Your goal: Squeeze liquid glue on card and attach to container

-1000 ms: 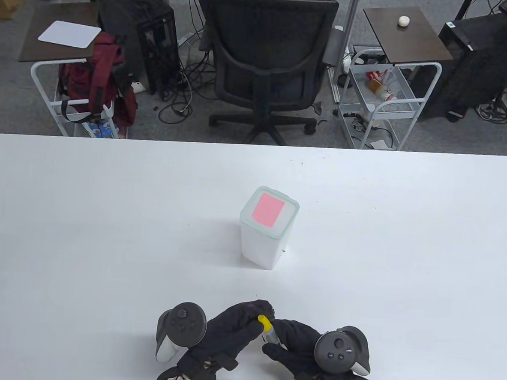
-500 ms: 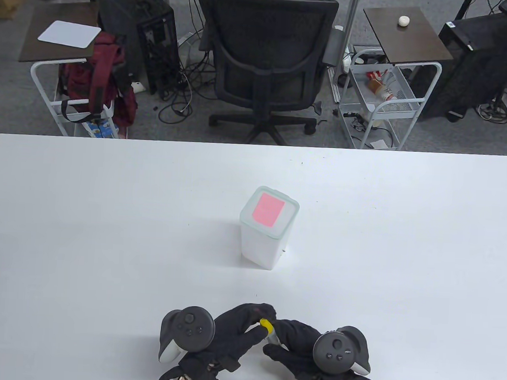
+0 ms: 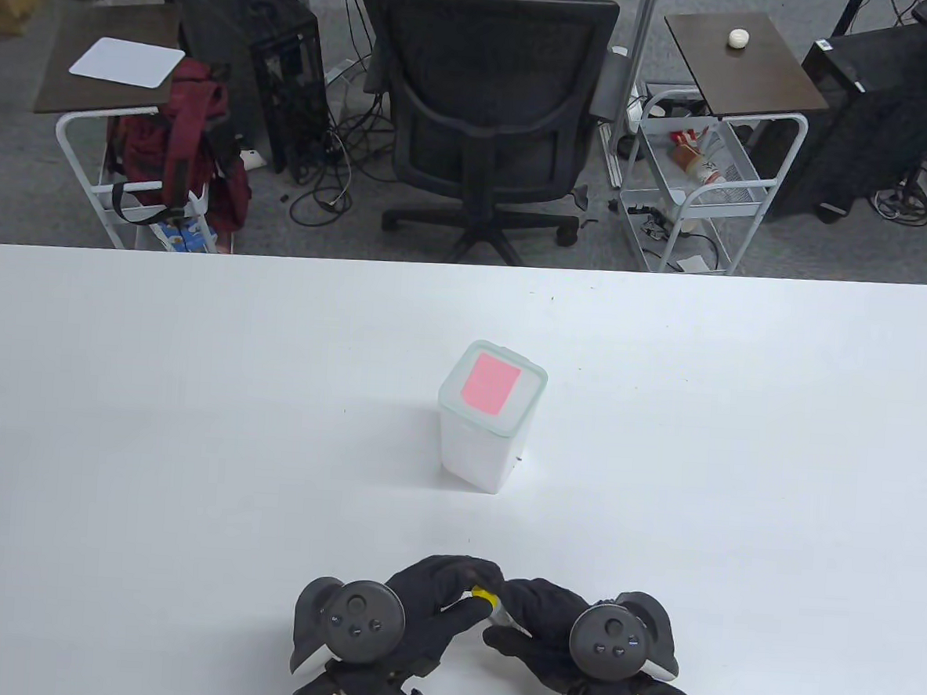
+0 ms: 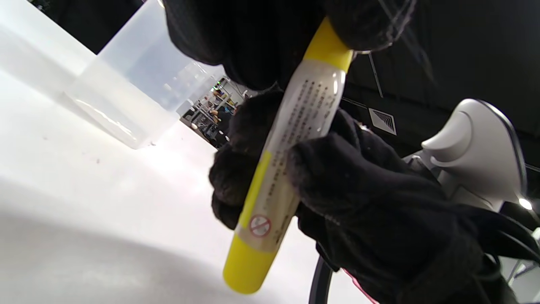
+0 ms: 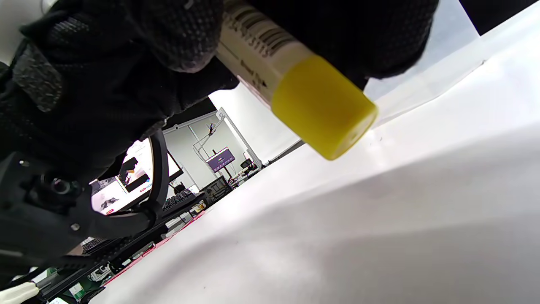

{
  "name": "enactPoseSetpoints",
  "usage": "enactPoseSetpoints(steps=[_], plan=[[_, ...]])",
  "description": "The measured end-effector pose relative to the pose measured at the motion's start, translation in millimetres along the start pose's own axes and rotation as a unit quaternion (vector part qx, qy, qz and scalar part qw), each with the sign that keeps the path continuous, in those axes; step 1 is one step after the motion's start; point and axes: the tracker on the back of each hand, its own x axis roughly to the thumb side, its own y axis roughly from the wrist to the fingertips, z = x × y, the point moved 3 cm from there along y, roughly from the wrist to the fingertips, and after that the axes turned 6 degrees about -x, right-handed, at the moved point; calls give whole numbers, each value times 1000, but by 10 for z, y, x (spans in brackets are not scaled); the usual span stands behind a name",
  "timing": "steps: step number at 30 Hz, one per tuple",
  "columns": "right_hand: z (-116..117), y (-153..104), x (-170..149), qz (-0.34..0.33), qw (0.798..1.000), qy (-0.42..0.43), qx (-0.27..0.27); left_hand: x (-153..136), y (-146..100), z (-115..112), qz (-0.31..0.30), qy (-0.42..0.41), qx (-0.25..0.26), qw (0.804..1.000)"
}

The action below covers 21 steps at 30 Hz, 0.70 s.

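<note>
A translucent white container (image 3: 483,435) stands upright mid-table with a pink card (image 3: 491,384) lying on its lid. Near the front edge, my right hand (image 3: 541,623) grips the body of a glue tube (image 3: 495,607) with yellow ends. My left hand (image 3: 448,598) pinches the tube's yellow cap end (image 3: 483,596). In the left wrist view the tube (image 4: 291,147) stands tilted, my right hand (image 4: 371,202) wrapped round its middle, the container (image 4: 139,84) behind. In the right wrist view the tube's yellow bottom end (image 5: 322,107) hangs just above the table.
The white table (image 3: 192,425) stretches wide on both sides of the container. Beyond its far edge stand an office chair (image 3: 482,105), two side carts (image 3: 710,166) and a red backpack (image 3: 182,142).
Both hands have shifted slightly nearer the front edge and closer together. The left hand's fingers have turned around the tube's yellow cap end. The container and card have not moved.
</note>
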Motion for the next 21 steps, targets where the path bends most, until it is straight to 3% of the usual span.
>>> enactPoseSetpoints(steps=[5,9,11,15,21], plan=[[-208,-4,-176,56,997,-8,-50,-154,-32,12,66,-38,46,996],[-537,-7,-543,143,976,54,-159,-249,-68,97,85,-33,73,993],[-623,15,-713,181,963,85,-179,-269,-82,117,89,-39,79,992],[-694,75,-1049,260,944,99,-178,-293,-85,133,92,-22,81,992],[-671,144,-1260,315,927,110,-168,-317,-81,138,93,-2,75,993]])
